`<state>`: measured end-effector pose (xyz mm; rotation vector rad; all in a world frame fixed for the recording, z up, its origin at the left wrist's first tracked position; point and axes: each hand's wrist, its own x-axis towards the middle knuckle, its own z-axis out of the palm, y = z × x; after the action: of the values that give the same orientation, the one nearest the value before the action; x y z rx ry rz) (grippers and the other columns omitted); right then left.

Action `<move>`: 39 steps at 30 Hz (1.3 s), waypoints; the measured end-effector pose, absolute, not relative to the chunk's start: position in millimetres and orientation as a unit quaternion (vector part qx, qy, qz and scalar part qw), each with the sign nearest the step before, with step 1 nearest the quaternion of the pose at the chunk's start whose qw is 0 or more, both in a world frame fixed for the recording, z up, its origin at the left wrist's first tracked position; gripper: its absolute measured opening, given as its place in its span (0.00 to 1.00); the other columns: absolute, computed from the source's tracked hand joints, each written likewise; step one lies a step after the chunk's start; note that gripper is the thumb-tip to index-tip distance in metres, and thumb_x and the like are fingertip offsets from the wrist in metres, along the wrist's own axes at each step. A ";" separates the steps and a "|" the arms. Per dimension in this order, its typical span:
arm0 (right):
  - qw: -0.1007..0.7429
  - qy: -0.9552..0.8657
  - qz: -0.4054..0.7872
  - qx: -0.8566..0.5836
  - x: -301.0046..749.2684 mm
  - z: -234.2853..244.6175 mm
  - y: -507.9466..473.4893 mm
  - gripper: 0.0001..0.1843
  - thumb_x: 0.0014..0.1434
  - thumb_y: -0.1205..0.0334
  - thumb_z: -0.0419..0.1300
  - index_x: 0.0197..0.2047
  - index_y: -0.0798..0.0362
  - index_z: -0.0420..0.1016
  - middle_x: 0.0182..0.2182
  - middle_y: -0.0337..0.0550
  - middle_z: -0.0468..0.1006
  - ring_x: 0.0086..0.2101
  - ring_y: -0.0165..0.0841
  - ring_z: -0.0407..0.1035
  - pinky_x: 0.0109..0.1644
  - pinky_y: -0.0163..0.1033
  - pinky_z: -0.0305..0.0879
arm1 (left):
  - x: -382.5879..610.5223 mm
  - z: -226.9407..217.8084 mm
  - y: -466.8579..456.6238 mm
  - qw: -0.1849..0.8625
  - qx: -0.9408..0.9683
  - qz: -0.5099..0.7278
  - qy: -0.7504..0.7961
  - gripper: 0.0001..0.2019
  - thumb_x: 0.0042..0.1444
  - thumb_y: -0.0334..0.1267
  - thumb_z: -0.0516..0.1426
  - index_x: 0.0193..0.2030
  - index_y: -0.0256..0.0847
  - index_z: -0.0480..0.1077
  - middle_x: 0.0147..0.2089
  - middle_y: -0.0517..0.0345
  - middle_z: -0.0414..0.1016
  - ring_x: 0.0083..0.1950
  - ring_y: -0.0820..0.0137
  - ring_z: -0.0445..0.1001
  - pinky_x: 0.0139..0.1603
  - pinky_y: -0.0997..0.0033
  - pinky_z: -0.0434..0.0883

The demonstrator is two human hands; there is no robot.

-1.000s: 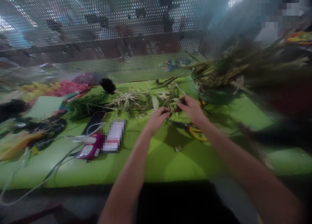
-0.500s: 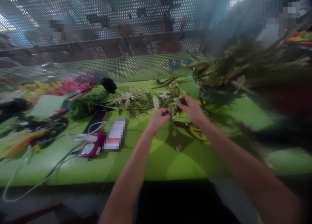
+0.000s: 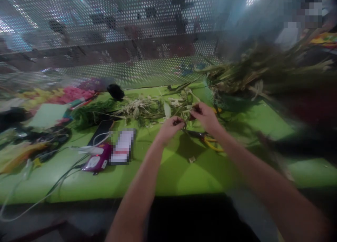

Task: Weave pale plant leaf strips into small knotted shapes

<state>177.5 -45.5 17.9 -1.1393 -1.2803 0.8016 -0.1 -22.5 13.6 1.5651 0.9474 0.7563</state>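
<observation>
Both my hands meet over the middle of a green table (image 3: 168,172). My left hand (image 3: 170,128) is closed in a pinch on a thin green stem (image 3: 185,120) of pale flowers. My right hand (image 3: 206,116) is closed on the same stem just to the right. The stem runs back into a loose heap of pale flowers and leaves (image 3: 147,110) lying along the table's far side. Yellow-handled cutters (image 3: 206,138) lie on the table under my right wrist.
A big bunch of long green stalks (image 3: 258,73) stands in a container at the right. Pink and yellow flowers (image 3: 60,94) lie at the far left. A phone (image 3: 101,129), a purple device (image 3: 97,161) with white cables and a perforated metal screen (image 3: 131,42) behind.
My hands stay pinched on the stem and shift only slightly; the hanging piece of stem seen half a second ago no longer dangles below my left hand.
</observation>
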 end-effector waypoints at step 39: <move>0.586 -0.570 0.319 -0.480 179.9 16.8 -43.0 0.09 0.54 0.60 0.61 0.31 0.50 0.63 0.26 0.34 0.66 0.27 0.28 0.64 0.33 0.38 0.66 | 8.8 3.0 -23.5 0.552 0.679 0.312 0.369 0.03 0.54 0.35 0.55 0.34 0.39 0.65 0.25 0.66 0.58 0.27 0.76 0.56 0.29 0.75 0.56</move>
<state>179.9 -43.0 16.8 -1.1194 -1.3284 0.7441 8.8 -23.5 3.0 1.6064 0.8727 0.7370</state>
